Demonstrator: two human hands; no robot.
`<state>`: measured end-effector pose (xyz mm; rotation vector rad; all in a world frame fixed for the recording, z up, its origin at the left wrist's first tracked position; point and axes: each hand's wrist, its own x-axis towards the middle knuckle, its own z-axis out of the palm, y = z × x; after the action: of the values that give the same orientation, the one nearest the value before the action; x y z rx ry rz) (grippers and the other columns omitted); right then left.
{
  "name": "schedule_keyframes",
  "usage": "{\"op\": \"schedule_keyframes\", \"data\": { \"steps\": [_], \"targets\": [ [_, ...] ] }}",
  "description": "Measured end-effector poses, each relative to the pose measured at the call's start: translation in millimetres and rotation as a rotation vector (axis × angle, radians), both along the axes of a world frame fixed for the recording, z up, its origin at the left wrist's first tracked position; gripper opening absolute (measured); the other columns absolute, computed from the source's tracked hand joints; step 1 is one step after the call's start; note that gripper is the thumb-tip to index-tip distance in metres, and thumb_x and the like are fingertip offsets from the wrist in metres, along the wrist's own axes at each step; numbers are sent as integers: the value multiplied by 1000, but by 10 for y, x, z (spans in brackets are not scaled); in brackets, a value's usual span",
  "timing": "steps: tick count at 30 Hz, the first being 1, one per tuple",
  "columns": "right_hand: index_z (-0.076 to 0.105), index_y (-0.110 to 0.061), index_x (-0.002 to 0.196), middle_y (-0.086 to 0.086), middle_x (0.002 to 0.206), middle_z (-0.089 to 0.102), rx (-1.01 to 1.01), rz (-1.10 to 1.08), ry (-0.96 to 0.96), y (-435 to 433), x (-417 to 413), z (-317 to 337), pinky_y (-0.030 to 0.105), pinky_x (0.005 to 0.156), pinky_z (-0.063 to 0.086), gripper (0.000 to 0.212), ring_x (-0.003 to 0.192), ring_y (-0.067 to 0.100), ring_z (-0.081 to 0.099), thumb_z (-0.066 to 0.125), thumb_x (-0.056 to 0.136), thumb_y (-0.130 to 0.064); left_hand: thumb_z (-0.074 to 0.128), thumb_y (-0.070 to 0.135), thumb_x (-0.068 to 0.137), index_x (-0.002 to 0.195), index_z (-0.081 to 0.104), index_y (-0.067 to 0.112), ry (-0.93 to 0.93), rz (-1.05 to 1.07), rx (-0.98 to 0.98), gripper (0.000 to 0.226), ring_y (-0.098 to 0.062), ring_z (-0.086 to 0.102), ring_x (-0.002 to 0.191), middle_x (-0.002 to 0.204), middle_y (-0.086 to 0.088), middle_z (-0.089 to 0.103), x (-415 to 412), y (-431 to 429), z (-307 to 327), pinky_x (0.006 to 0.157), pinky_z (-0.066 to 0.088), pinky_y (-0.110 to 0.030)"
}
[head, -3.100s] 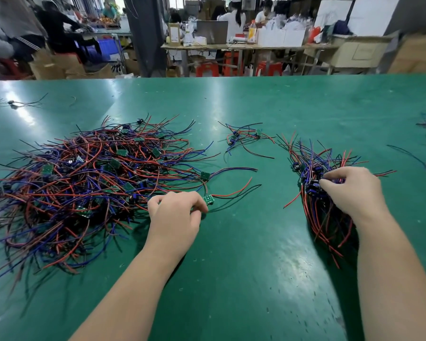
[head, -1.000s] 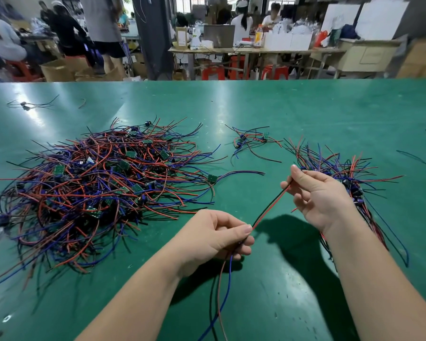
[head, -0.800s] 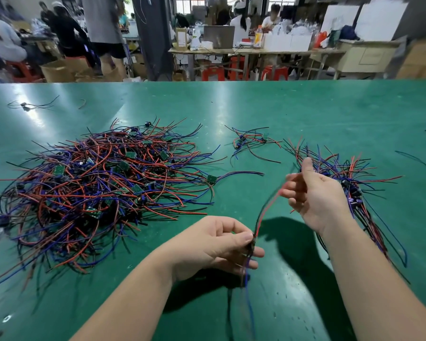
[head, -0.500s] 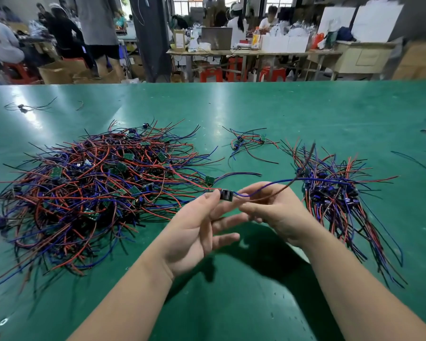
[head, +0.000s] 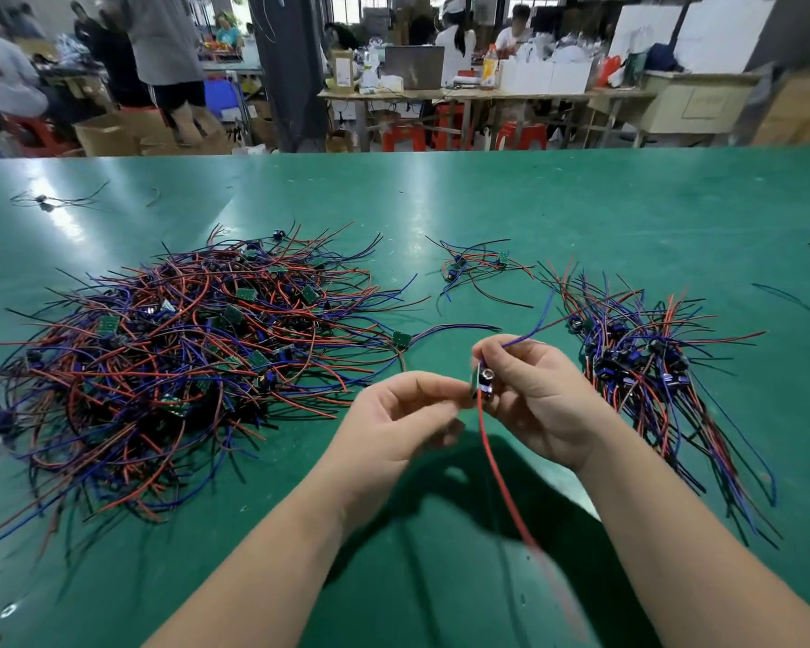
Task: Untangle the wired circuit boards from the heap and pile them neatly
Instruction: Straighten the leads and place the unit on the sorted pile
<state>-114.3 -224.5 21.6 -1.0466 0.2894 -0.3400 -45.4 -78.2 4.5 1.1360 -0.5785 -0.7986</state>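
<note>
Together, left hand (head: pixel 394 425) and right hand (head: pixel 545 404) pinch one circuit board (head: pixel 482 383) — fingers curled.

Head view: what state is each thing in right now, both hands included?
circuit board, lifted off the table, gripped between both hands, red wire hanging down.
left hand, pinches the circuit board.
right hand, holds the circuit board.
heap, tangled, lying on the left.
sorted pile, right of the hands, wires roughly aligned.
small cluster, loose, apart from both.
</note>
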Motion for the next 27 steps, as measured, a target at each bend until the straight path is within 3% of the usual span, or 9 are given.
{"op": "schedule_keyframes", "data": {
  "steps": [1,3,5,9,16,21,27],
  "targets": [
    [69,-12,61,1,59,59,-63,47,38,-31,-28,8,18,53,48,9,50,7,53,65,68,-16,70,15,77,79,75,13,50,22,32,6,-8,59,55,72,-2,70,-1,-2,25,56,52,-21],
    [67,-9,63,3,56,58,-222,111,131,-82,-83,21,17,49,46,7,47,10,51,69,64,-16,69,33,71,73,75,12,75,58,107,21,-8,56,49,66,-2,68,15,12,50,50,50,-21],
    [65,-6,65,4,54,59,-364,134,221,-106,-112,18,16,45,43,14,44,10,50,72,61,-17,74,40,64,68,75,14,-77,39,206,26,-8,58,50,63,-1,67,-3,40,47,50,48,-18],
    [62,-8,59,5,53,57,-496,147,287,-29,-98,-8,17,44,41,18,43,9,50,74,71,-14,78,19,75,69,71,4,-222,22,323,17,-9,62,50,60,-9,68,-77,28,1,46,44,-14],
    [66,-3,71,0,53,54,-168,-76,239,-183,-92,85,14,42,41,13,41,5,46,67,78,-14,77,10,76,69,72,7,-123,-9,309,9,-15,66,55,66,-10,71,-81,-9,11,50,50,-19],
    [66,-2,78,-1,53,59,-84,-261,205,-326,-119,115,13,41,42,9,43,4,51,65,82,-10,77,13,78,70,71,4,-206,-47,361,14,-12,65,52,63,-8,70,-93,-1,16,47,45,-15],
    [63,-3,76,5,54,63,-54,-425,187,-450,-156,110,16,45,49,8,48,13,63,65,82,1,81,23,75,65,72,15,-303,-78,450,15,-15,67,57,66,-9,72,-95,9,-31,49,45,-16]
  ]
}}
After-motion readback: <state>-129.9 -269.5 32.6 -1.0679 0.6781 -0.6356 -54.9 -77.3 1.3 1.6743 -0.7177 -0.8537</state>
